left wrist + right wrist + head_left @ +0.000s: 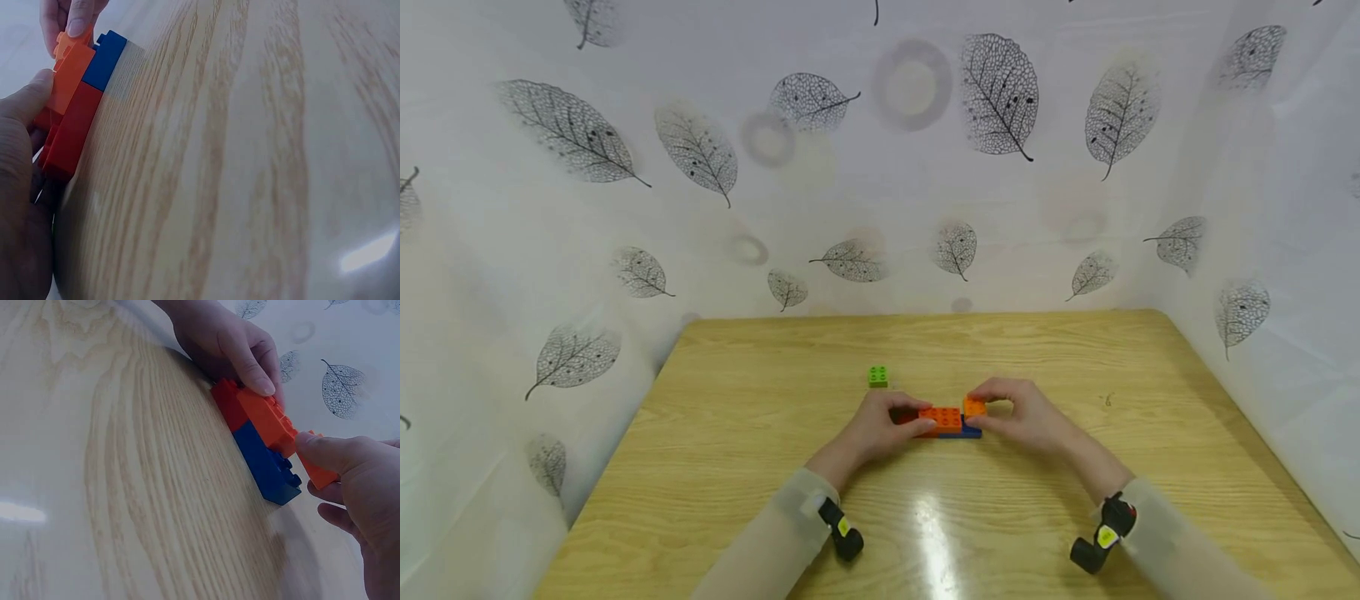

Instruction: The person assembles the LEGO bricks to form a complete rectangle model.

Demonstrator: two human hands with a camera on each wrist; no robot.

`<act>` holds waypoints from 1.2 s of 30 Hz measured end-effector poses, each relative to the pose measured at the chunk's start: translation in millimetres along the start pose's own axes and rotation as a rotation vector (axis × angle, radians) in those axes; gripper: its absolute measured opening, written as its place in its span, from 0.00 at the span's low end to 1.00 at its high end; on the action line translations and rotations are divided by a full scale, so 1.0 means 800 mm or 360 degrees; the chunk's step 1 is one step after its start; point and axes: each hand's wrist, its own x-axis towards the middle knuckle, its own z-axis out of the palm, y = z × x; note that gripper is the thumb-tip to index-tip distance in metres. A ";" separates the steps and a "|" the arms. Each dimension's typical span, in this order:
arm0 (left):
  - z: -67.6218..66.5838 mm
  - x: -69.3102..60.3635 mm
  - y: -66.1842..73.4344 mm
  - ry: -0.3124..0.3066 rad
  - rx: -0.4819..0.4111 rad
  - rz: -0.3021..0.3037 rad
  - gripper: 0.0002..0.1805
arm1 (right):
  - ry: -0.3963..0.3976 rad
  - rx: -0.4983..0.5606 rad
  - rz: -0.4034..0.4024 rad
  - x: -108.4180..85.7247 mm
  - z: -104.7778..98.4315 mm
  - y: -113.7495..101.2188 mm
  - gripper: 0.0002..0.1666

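Observation:
In the head view, my left hand [878, 427] grips a stack of toy building bricks lying on the table. On top is a long orange brick [946, 419], spanning a red brick [74, 131] and a blue brick [265, 469] set end to end beneath it. My right hand [1026, 414] pinches a small orange brick [975, 407] between thumb and fingers at the stack's right end. That small brick is tilted by the blue brick's bare studs, which show in the right wrist view. Whether it touches the long orange brick, I cannot tell.
A small green brick [877, 377] stands behind the stack, just beyond my left hand. The wooden table [760, 367] is bordered at the back and sides by a pale leaf-printed cloth [880, 183].

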 end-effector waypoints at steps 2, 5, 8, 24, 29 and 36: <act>0.000 0.000 0.001 -0.0001 0.0000 -0.0003 0.17 | -0.0004 -0.0006 0.0019 -0.001 0.003 0.000 0.17; 0.000 0.000 0.000 0.0002 0.0008 0.0001 0.17 | -0.0021 -0.0005 0.0058 -0.004 0.007 0.001 0.17; -0.001 0.000 0.000 0.0002 0.0008 0.0013 0.18 | -0.0039 -0.0001 0.0105 -0.006 0.009 0.001 0.18; 0.000 0.000 0.000 0.0001 0.0004 -0.0004 0.19 | -0.0079 0.0010 0.0136 -0.008 0.009 -0.002 0.16; 0.000 0.000 -0.001 0.0003 -0.0003 0.0003 0.19 | -0.0061 -0.0014 0.0152 -0.006 0.012 -0.002 0.15; 0.001 0.000 -0.002 0.0005 0.0009 0.0030 0.20 | -0.0038 -0.0014 0.0107 -0.006 0.016 0.002 0.13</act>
